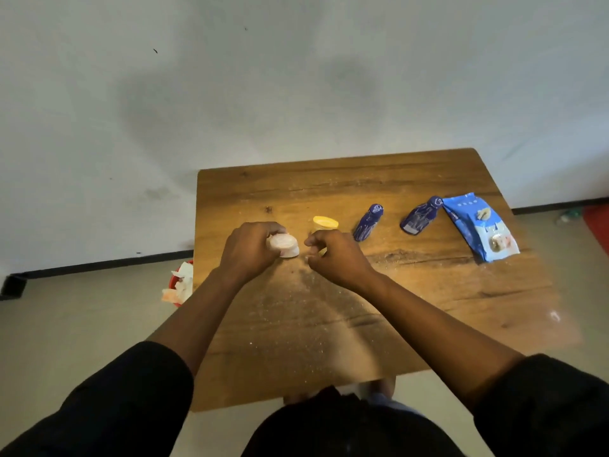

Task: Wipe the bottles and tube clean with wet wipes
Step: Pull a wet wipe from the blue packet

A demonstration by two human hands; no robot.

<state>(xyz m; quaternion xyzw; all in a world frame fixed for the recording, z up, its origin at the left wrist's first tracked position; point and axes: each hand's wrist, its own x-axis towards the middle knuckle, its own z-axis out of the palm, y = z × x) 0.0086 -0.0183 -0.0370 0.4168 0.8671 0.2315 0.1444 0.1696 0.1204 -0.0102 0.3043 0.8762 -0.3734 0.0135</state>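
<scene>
Left hand (pixel 249 248) grips pink-capped bottle (pixel 284 246). Right hand (pixel 333 255) curled, apparently empty. No wipe held; risk: toppling yellow-capped bottle (pixel 325 223) just behind.

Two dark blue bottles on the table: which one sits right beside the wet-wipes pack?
The farther-right dark blue bottle, whose cap end touches the light blue wet-wipes pack. The other dark blue bottle stands apart, nearer the yellow-capped container.
</scene>
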